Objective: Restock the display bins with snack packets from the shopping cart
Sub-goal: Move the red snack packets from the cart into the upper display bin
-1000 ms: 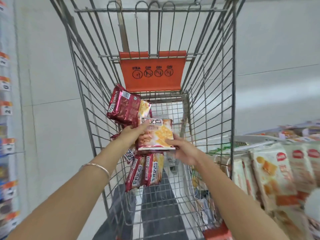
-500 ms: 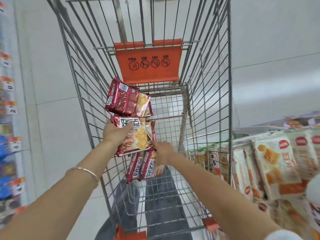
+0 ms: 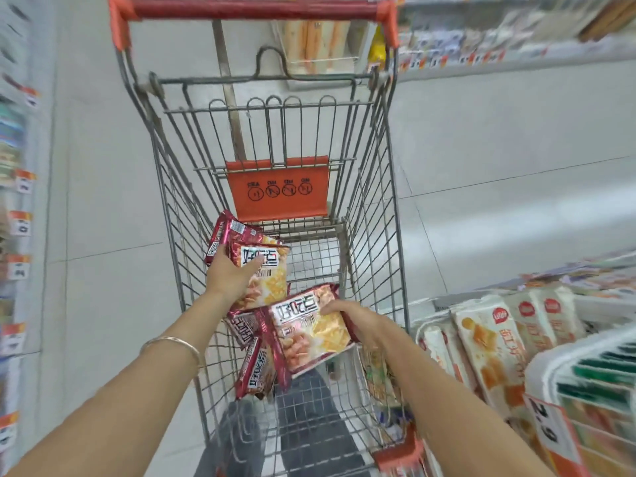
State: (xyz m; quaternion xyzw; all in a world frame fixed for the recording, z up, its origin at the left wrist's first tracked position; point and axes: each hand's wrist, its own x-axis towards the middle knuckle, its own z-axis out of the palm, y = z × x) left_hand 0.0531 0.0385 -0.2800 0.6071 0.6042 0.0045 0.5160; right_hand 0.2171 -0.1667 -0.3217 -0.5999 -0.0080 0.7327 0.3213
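Both my arms reach into a wire shopping cart (image 3: 375,235). My left hand (image 3: 231,274) grips a maroon and cream snack packet (image 3: 268,280) held in front of another maroon packet (image 3: 227,232) by the cart's left wall. My right hand (image 3: 358,321) holds a second snack packet (image 3: 306,332) by its right edge, lifted over the cart floor. More of the same packets (image 3: 256,370) lie beneath, partly hidden. The display bins (image 3: 585,308) stand to the right of the cart, with cream and orange packets (image 3: 488,349) standing in rows.
The cart has a red handle (image 3: 254,8) at the far end and an orange child-seat flap (image 3: 278,191). Shelves with price tags (image 3: 20,222) run along the left. A shelf (image 3: 499,46) crosses the top right. A 2.9 price sign (image 3: 547,428) hangs at the near right.
The camera tilted up, showing the cart handle. My right hand, which was reaching among the packets, now holds one lifted. My left hand still holds its packet, shifted slightly.
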